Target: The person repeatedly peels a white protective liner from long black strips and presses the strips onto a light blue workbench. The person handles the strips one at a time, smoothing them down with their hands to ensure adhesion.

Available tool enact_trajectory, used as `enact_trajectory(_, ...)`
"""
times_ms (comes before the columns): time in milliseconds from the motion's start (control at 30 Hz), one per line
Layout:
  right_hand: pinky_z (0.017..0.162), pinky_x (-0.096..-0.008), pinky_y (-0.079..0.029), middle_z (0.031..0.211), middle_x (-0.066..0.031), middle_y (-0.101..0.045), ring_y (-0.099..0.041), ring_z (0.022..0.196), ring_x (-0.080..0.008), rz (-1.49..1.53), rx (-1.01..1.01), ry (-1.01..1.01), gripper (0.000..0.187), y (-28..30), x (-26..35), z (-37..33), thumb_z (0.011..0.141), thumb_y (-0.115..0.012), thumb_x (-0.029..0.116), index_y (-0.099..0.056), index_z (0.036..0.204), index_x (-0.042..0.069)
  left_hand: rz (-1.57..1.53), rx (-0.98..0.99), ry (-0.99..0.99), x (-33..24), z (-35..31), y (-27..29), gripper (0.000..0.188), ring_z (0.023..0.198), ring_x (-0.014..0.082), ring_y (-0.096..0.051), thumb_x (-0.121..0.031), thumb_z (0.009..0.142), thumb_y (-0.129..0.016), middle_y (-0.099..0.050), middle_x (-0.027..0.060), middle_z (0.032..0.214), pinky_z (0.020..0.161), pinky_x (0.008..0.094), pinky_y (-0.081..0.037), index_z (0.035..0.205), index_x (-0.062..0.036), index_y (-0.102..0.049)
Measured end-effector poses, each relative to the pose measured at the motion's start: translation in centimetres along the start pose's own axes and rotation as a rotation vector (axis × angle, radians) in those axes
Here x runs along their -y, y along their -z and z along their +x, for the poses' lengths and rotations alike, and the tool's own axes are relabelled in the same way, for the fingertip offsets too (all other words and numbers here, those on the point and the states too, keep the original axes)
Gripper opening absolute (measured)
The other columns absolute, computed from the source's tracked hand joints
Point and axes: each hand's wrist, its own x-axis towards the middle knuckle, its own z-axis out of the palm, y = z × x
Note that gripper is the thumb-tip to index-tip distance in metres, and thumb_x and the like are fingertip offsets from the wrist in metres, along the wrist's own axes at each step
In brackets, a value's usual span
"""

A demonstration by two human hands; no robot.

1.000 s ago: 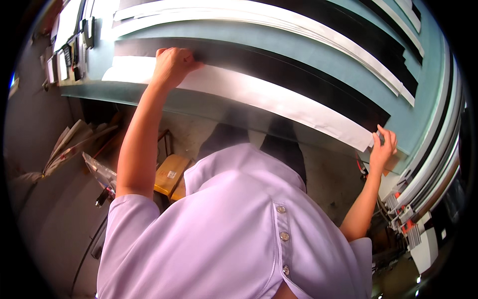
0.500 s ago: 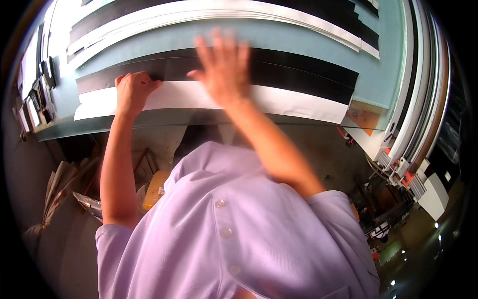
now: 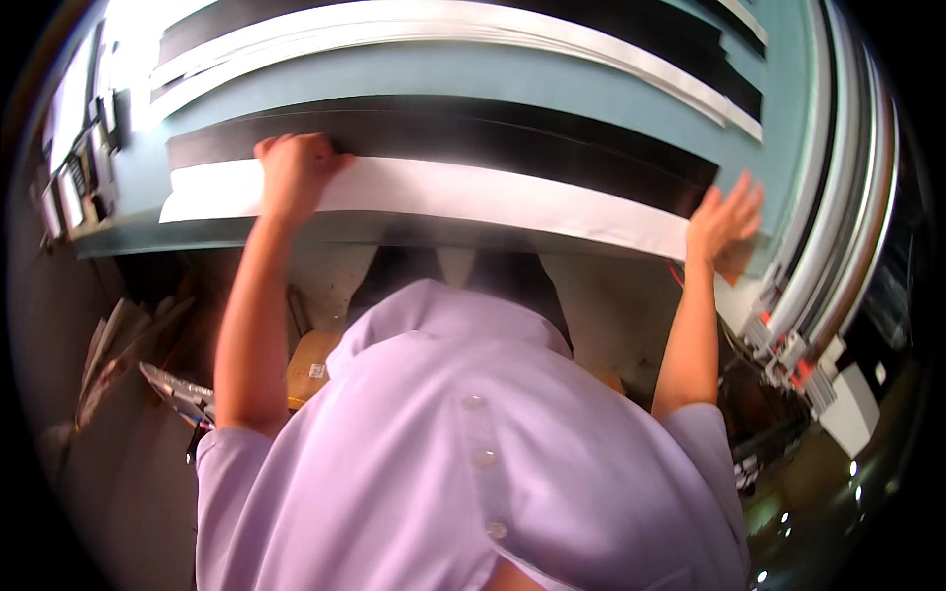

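Resting on the black-and-white strip, your curled left hand is making its grip unclear; your open right hand is seeming empty. Probably light, bendable, it is needing both ends held.

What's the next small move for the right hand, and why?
I'd probably lay the right hand flat on the right end of the white strip: its fingers are spread beside that end, while the left hand is curled over the border with the black strip, toward the left end. Blur hides whether the right fingers touch anything.
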Motion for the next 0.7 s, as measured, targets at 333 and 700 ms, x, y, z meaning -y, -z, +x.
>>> enact_trajectory(333, 0.117, -0.0574, -0.02, 0.162, -0.0182, -0.028, -0.027, 0.148, -0.0399, 0.282, 0.197, 0.302, 0.07, 1.6, 28.8, -2.0, 0.1, -0.04, 0.061, -0.039, 0.155, 0.018, 0.083, -0.033, -0.16, -0.3, -0.8, 1.9, 0.032, 0.067, 0.0252, -0.06, -0.032, 0.077, -0.081, -0.06, 0.0029, 0.064, 0.08, 0.0371, -0.037, 0.067, -0.0128, -0.057)
enact_trajectory(700, 0.117, -0.0556, -0.019, 0.162, -0.016, -0.029, -0.027, 0.149, -0.0382, 0.278, 0.191, 0.341, 0.071, 1.9, 29.3, -1.9, 0.104, -0.027, 0.06, -0.038, 0.155, 0.012, 0.039, -0.042, 0.278, 19.5, -2.9, 11.2, 0.019, 0.082, 0.0219, -0.063, -0.029, 0.08, -0.079, -0.069, 0.0044, 0.078, 0.103, 0.0366, -0.03, 0.08, -0.0112, -0.074)
